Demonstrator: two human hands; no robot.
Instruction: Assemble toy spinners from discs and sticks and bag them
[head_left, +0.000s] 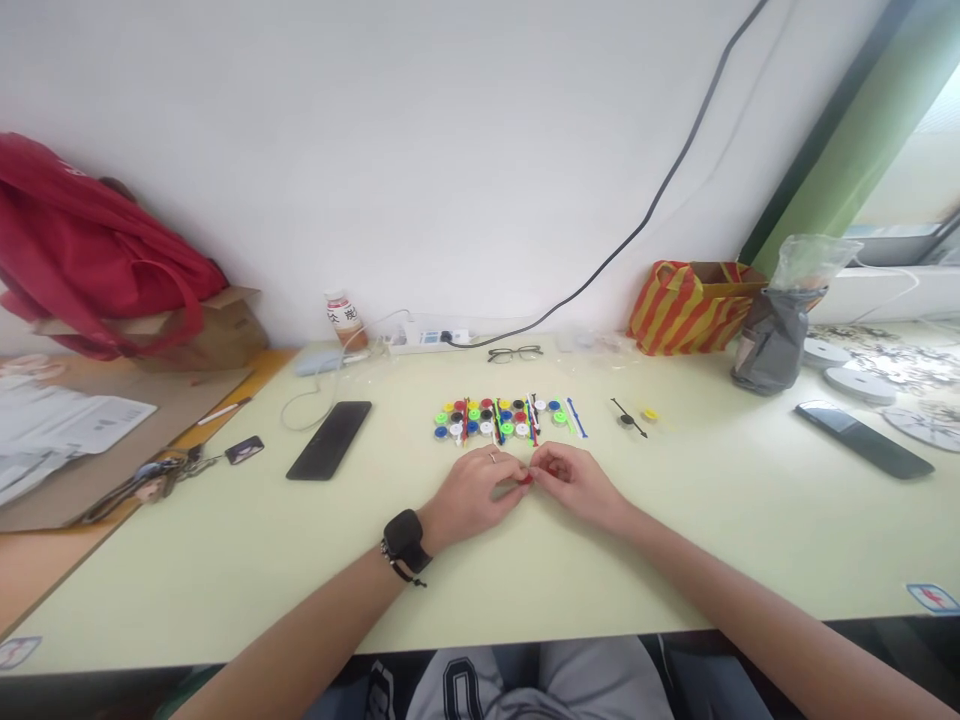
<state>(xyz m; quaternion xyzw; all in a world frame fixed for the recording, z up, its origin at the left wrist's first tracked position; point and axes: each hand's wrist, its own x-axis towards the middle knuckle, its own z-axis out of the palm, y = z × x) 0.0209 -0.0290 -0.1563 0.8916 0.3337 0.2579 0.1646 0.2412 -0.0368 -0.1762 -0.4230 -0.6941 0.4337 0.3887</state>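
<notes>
My left hand (476,492), with a ring on one finger, meets my right hand (581,487) low over the table. Fingertips of both hands are pinched on a small red plastic piece (527,480); its exact shape is mostly hidden by the fingers. Just beyond them lie rows of small coloured plastic discs (440,432) in blue, green, red, yellow, white and black. Thin coloured plastic sticks (576,418) lie between and beside the discs. Off to the right, a black stick (637,425) rests by a black disc (627,420) and a yellow disc (649,414).
A dark phone (330,441) lies left, another phone (862,440) right. Glasses (515,354), a power strip (427,338) and a bottle (346,320) stand along the wall. A striped bag (694,308), grey bag (772,340) and keys (161,477) are at the sides.
</notes>
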